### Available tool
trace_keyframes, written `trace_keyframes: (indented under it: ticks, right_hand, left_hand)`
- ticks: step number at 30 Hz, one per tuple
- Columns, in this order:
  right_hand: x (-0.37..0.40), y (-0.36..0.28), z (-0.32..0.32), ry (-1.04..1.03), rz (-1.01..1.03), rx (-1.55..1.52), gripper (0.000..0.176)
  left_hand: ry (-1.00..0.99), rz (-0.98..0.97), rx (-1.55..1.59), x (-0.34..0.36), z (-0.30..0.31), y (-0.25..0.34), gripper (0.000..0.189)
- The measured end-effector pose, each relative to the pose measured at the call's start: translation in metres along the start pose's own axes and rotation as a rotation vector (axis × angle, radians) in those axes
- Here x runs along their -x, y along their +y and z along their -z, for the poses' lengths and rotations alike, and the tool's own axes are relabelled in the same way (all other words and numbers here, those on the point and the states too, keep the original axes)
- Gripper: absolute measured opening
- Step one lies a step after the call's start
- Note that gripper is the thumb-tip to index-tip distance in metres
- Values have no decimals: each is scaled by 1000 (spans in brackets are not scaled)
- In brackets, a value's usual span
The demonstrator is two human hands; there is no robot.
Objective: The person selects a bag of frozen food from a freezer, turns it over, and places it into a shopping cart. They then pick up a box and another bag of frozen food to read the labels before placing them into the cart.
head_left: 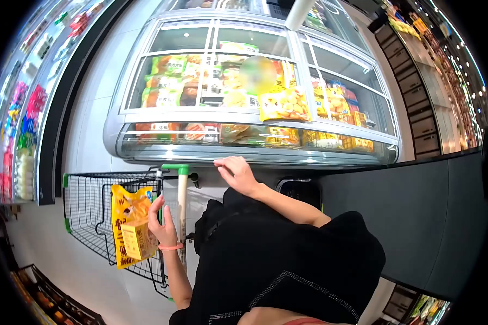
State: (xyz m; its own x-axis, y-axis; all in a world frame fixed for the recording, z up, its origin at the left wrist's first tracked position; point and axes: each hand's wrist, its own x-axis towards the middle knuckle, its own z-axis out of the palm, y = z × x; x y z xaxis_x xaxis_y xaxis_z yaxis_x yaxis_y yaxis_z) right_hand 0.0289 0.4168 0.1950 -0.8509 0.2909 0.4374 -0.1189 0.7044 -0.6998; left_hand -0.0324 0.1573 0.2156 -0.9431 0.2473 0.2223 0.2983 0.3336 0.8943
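Observation:
My left hand (164,223) is over the near end of a wire shopping cart (87,203), its fingers apart, next to a yellow box (139,240). The box lies on a large yellow food bag (126,205) in the cart. My right hand (237,174) is raised between the cart handle (183,203) and the freezer's front edge, fingers apart and nothing in it. A yellow snack bag (283,104) rests on top of the glass-lidded freezer (200,117).
Packaged frozen food (162,92) fills the freezer ahead. Stocked shelves (30,108) run along the left, and more shelving (417,86) stands at the right. A dark grey counter (396,216) is beside me on the right.

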Motion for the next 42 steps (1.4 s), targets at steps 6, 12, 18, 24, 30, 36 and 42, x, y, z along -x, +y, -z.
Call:
trace_keyframes:
  ticks: [6, 12, 18, 24, 30, 36, 42]
  right_hand:
    - [-33, 124, 129, 442, -335, 236, 14]
    - [-26, 253, 226, 281, -544, 596, 24]
    - [-47, 278, 233, 220, -726, 480, 21]
    - [-44, 286, 232, 204, -808, 334, 20]
    - [-41, 283, 232, 139, -845, 269, 21]
    - [-44, 292, 227, 145, -846, 220, 20]
    - [-40, 291, 225, 148, -786, -241, 13]
  left_hand:
    - [-142, -53, 61, -59, -105, 32, 21]
    - [-415, -26, 164, -115, -246, 52, 16]
    - [-515, 68, 104, -156, -344, 61, 20]
    - [-556, 47, -75, -172, -385, 42, 23]
    - [-559, 58, -80, -175, -395, 40, 18]
    - [-501, 58, -78, -173, -397, 43, 17]
    - [-424, 144, 112, -148, -361, 71, 14]
